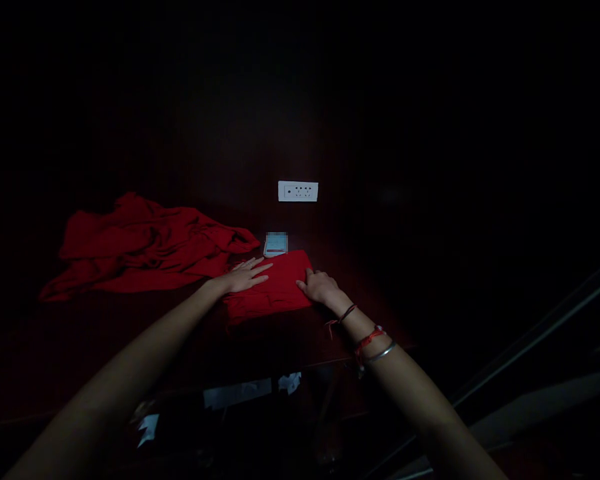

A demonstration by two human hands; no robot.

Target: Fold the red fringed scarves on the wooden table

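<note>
A folded red cloth [280,283] lies on the dark table surface. My left hand [245,277] rests flat on its left part, palm down with fingers spread. At the cloth's right edge is my right hand [323,287], thumb and forefinger apart on the fabric, the other fingers bent and partly hidden. Bracelets circle my right wrist. A second red cloth [145,247] spreads loose and crumpled to the left, reaching close to my left hand. Just behind the folded cloth sits a small pale-blue flat item [277,245], its upper part blurred.
A white power socket panel [298,191] is on the dark wall behind. Below the table's front edge, pale scraps [240,392] show in the shadow. Light diagonal bars [530,333] run at the lower right. Most of the surroundings are too dark to make out.
</note>
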